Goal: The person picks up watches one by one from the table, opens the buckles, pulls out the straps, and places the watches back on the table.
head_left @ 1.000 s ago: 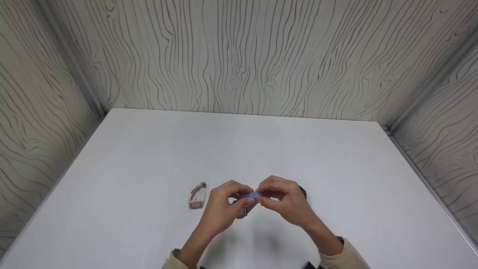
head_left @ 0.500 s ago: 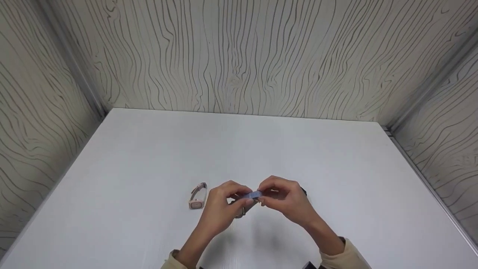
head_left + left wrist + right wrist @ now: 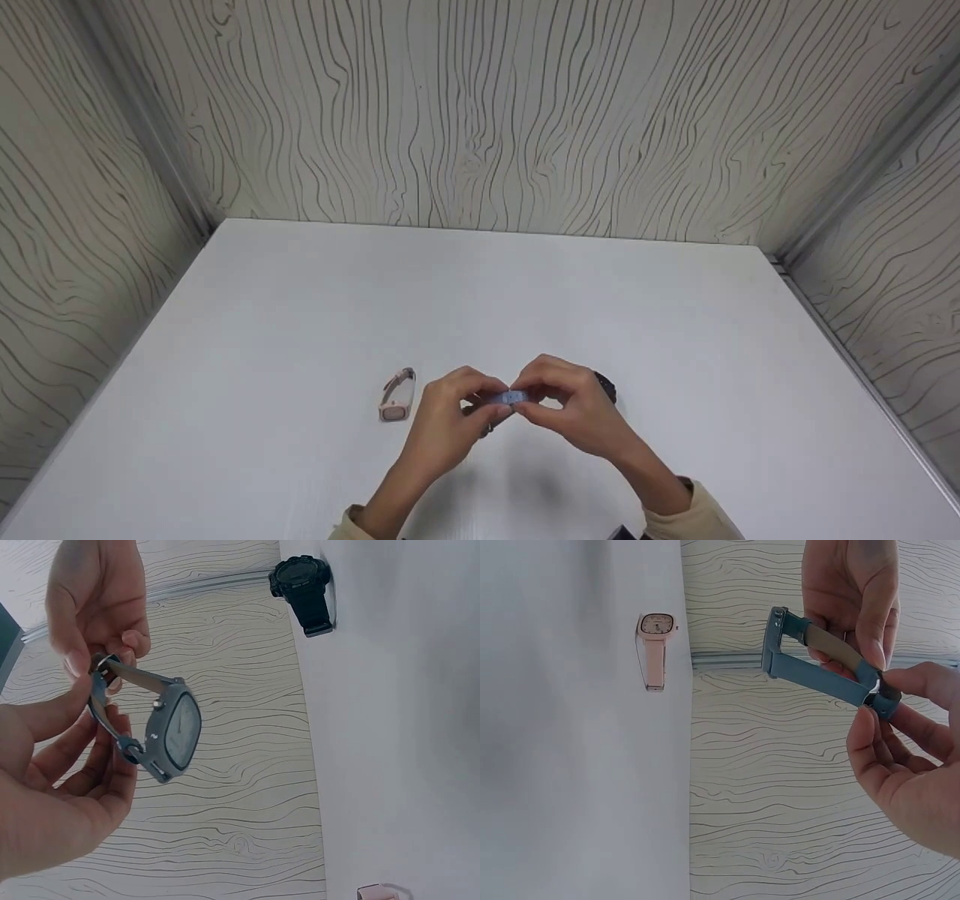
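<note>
Hands together toward 6 o'clock in the head view, both clamped on one blue watch [image 3: 174, 733], lifted off the white surface [image 3: 487, 300]. Left hand [image 3: 444, 420] pinches the strap; right hand [image 3: 576, 409] pinches it by the buckle [image 3: 873, 694]. Strap loops round, tan on the inside; cannot tell if it's fastened. Case hangs at about 4 o'clock from the fingertips in the left wrist view, pale dial turned toward 3 o'clock. Pink watch [image 3: 394, 412] lies on the surface at 9 o'clock from the hands, near, not touching. Black watch [image 3: 300, 574] at 3 o'clock, just past the right hand, partly hidden in the head view. Wood-grain panel [image 3: 465, 112] at 12 o'clock, beige sleeves [image 3: 694, 516] below.
</note>
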Motion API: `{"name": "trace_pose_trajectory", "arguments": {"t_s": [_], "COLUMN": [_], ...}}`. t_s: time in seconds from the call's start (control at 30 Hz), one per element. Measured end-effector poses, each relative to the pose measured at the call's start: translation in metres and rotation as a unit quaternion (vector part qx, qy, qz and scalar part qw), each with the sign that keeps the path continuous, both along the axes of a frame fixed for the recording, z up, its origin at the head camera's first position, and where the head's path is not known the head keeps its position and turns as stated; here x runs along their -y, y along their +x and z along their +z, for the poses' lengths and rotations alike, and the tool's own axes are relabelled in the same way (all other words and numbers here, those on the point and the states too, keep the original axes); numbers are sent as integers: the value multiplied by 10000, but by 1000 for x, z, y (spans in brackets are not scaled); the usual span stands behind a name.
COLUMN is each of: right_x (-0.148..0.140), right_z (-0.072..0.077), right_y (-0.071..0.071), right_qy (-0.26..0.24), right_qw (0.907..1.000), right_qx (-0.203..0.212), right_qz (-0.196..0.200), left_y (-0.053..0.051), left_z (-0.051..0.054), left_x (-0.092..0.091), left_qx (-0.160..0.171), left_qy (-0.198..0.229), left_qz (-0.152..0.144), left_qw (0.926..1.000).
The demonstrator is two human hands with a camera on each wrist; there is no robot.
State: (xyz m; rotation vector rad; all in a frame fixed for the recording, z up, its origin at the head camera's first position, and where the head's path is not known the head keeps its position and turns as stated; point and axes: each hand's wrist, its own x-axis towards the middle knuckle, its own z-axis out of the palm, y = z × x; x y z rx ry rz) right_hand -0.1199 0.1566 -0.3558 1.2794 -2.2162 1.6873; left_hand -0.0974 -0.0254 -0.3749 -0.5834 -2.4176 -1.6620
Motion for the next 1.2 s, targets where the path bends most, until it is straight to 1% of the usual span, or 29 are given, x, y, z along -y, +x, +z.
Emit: {"name": "trace_pose_trajectory", "arguments": {"t_s": [0.1, 0.23, 0.33, 0.43, 0.53, 0.63, 0.73, 0.83, 0.9, 0.97, 1.03, 1.2], "right_x": [1, -4, -8, -11, -12, -13, -12, -9, -7, -4, -2, 0], "right_z": [3, -6, -13, -15, -14, -13, -12, -9, -4, 1, 7, 12], "right_y": [1, -3, -6, -7, -8, -9, -8, -6, -4, -1, 3, 6], "right_qy": [-77, -129, -204, -330, -363, -310, -132, 90, 163, 202, 201, 119], "right_qw": [9999, 9990, 9961, 9924, 9912, 9923, 9953, 9985, 9995, 9997, 9998, 9999], "right_qx": [97, 435, 849, 1185, 1274, 1195, 960, 534, 256, 65, -21, 90], "right_qz": [34, -38, -115, -91, -13, 48, 23, -43, -57, -75, -70, -33], "left_y": [0, -1, -1, -2, -2, -2, -1, -1, 0, 0, 0, 0], "left_z": [1, 3, 4, 4, 3, 2, 2, 2, 2, 2, 2, 1], "left_x": [1, 1, 2, 3, 3, 2, 2, 1, 1, 1, 1, 1], "left_qx": [34, 154, 293, 390, 426, 391, 295, 149, 53, -23, -68, -6], "left_qy": [23, 17, 11, 4, 6, -9, -91, -182, -218, -241, -257, -193], "left_qz": [-20, 5, 56, 103, 119, 118, 139, 133, 107, 88, 79, 43], "left_qw": [10000, 9999, 9996, 9992, 9990, 9992, 9994, 9996, 9997, 9997, 9996, 9998]}}
